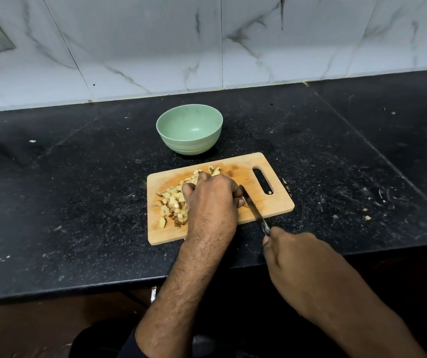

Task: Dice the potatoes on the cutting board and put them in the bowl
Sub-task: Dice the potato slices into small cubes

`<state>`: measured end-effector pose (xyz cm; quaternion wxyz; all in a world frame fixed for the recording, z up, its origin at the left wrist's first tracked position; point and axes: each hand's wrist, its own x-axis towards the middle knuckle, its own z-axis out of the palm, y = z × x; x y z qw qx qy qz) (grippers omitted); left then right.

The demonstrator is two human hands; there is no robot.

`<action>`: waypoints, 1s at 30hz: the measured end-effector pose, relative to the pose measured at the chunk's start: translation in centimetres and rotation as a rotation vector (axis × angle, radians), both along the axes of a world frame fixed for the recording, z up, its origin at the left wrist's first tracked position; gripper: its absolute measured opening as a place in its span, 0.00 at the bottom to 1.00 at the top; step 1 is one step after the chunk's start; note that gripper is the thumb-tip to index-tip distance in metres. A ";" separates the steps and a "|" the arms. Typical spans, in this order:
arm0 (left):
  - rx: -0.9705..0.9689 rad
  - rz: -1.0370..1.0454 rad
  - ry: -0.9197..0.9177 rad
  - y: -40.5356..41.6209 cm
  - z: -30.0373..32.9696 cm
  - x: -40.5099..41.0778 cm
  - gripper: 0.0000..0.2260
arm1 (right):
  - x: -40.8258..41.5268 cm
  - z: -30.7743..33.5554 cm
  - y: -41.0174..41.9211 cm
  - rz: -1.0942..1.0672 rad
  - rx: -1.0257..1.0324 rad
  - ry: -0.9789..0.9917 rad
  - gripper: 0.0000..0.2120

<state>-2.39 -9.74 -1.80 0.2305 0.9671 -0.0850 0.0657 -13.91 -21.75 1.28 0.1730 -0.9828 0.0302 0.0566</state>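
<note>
Both forearms bare w/ visible hair. Left hand (211,200) & right hand (303,267): no rings, watch or gloves. Dark sleeve (129,344) pushed up near left elbow; dark clothing below.

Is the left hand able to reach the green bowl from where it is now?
Probably yes. The left hand rests on the cutting board among the diced potatoes, and the green bowl sits just beyond the board's far edge with nothing between them. The knife lies off to the right side.
</note>
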 end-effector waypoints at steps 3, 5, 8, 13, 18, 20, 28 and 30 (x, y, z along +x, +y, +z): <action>-0.017 0.010 0.008 0.1 0.0 0.1 0.02 | 0.0 0.2 -0.1 0.001 0.003 0.018 0.12; -0.029 0.013 0.010 0.1 -0.1 0.1 0.01 | 0.1 0.4 -0.1 0.010 -0.005 0.032 0.12; -0.027 0.010 0.003 0.1 -0.1 0.2 0.01 | 0.4 0.3 0.0 0.016 -0.032 0.052 0.13; 0.013 0.016 -0.019 -0.1 0.0 0.3 0.01 | 2.3 -0.4 0.5 0.002 -0.047 0.060 0.14; -0.023 0.042 -0.034 -0.1 -0.2 0.0 0.03 | 1.6 -0.7 0.1 0.008 -0.054 0.054 0.13; -0.028 0.049 -0.042 0.0 -0.2 0.0 0.03 | 0.5 -0.5 -0.2 0.015 -0.041 0.059 0.13; -0.045 0.075 -0.043 -0.1 -0.5 -0.4 0.05 | -2.7 -0.1 -2.2 -0.012 -0.010 0.110 0.15; -0.058 0.076 -0.045 0.0 -0.7 -0.4 0.05 | -2.7 0.0 -2.5 -0.022 0.003 0.128 0.16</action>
